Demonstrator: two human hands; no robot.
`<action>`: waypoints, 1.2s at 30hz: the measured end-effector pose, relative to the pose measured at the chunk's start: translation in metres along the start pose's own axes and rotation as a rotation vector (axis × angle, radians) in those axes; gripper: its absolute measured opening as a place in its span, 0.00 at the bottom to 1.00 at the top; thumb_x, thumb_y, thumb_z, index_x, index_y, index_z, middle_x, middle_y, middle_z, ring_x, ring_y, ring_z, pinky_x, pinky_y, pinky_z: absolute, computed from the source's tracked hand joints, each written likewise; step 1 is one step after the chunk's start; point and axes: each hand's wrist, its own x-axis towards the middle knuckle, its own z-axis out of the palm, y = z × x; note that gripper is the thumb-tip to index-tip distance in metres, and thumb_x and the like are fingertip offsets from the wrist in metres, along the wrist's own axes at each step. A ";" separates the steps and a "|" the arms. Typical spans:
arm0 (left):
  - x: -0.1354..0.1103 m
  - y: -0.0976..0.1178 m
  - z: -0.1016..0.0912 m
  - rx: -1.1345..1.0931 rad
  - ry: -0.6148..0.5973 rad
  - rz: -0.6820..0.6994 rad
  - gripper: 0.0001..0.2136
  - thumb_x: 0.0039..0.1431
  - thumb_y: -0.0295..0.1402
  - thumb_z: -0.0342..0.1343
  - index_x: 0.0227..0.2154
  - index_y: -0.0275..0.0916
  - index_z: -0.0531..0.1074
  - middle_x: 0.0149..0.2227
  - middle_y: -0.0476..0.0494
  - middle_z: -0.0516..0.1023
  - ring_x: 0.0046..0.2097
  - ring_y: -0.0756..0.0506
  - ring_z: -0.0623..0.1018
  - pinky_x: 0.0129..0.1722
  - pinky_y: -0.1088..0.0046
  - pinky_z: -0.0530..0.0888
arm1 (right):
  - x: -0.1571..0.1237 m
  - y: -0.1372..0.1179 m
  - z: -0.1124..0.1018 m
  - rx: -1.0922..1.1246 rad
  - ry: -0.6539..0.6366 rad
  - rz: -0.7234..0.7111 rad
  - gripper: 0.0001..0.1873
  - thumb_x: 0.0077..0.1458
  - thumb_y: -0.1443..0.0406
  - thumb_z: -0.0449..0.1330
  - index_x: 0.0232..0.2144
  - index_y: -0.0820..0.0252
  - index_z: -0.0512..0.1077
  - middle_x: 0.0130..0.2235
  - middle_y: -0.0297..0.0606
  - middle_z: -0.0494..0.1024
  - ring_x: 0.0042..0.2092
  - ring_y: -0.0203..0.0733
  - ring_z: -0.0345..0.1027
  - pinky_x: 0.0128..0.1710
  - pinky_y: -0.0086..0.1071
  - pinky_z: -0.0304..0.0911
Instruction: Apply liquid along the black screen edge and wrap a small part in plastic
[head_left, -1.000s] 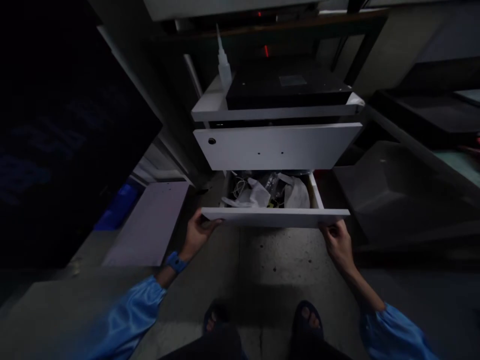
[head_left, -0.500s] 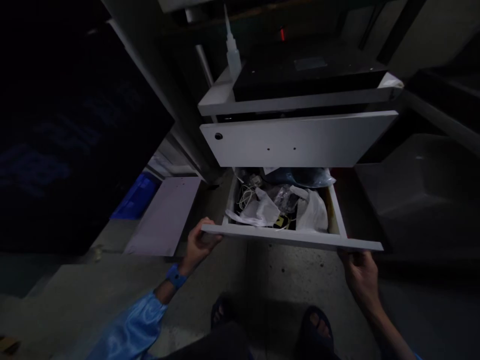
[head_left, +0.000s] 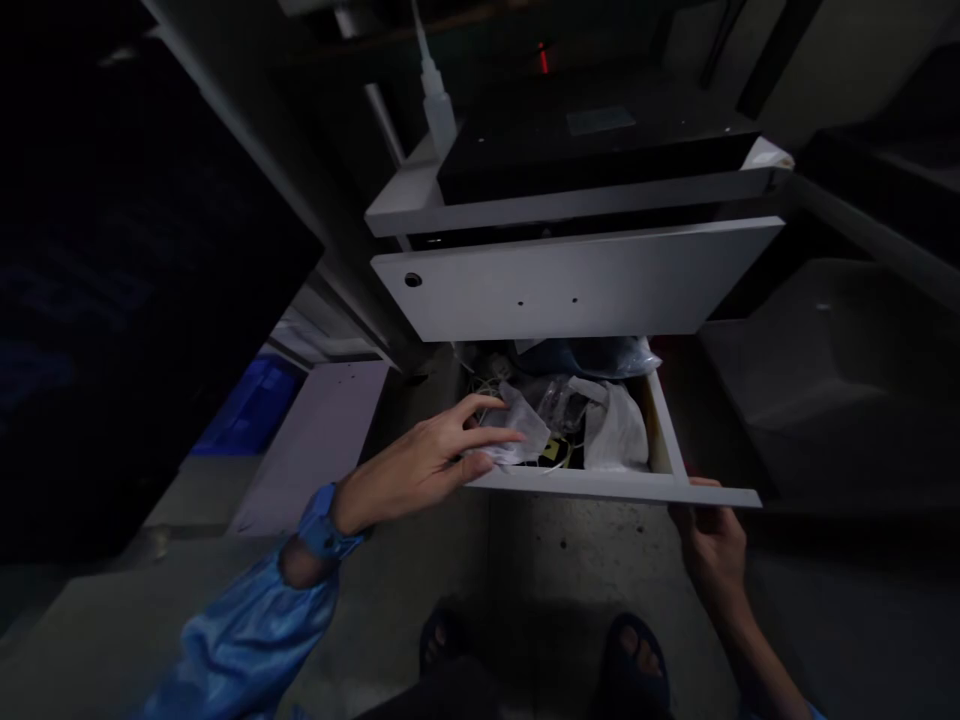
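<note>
A white drawer stands pulled out, filled with loose items. Over its left part my left hand reaches with fingers spread, close above a crumpled white cloth-like piece; whether the fingertips touch it I cannot tell. My right hand grips the drawer front near its right end, with fingers partly hidden behind the panel. In the drawer also lie a white pouch-like piece, clear plastic wrapping, a small yellow-and-black item and a bluish plastic bag at the back.
An upper drawer front juts out above. On the cabinet top are a black flat box and a nozzle bottle. A dark panel and a blue bin are at left; a grey bin-like shape is at right.
My left hand has let go of the drawer front's left end and moved right, over the drawer's contents, with its fingers spread. My right hand has stayed on the front.
</note>
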 end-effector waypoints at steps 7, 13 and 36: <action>0.025 -0.011 0.020 -0.142 -0.090 0.086 0.32 0.77 0.64 0.44 0.59 0.52 0.86 0.51 0.40 0.89 0.48 0.38 0.88 0.47 0.66 0.83 | -0.004 0.001 0.007 0.009 0.046 -0.030 0.36 0.52 0.30 0.72 0.34 0.54 0.74 0.35 0.37 0.75 0.35 0.45 0.70 0.34 0.36 0.71; 0.012 -0.016 0.007 -0.103 0.491 0.088 0.23 0.77 0.56 0.55 0.38 0.44 0.86 0.35 0.44 0.84 0.37 0.43 0.82 0.39 0.68 0.79 | -0.005 -0.001 0.006 0.014 0.020 -0.083 0.33 0.55 0.32 0.72 0.33 0.53 0.74 0.36 0.39 0.76 0.35 0.45 0.69 0.30 0.35 0.68; -0.031 -0.017 -0.004 -0.003 0.289 -0.142 0.31 0.63 0.59 0.70 0.65 0.54 0.79 0.70 0.37 0.77 0.71 0.27 0.76 0.63 0.49 0.82 | -0.038 -0.006 0.010 -0.123 0.305 -0.345 0.24 0.62 0.50 0.76 0.43 0.51 0.66 0.38 0.32 0.68 0.31 0.40 0.65 0.31 0.36 0.67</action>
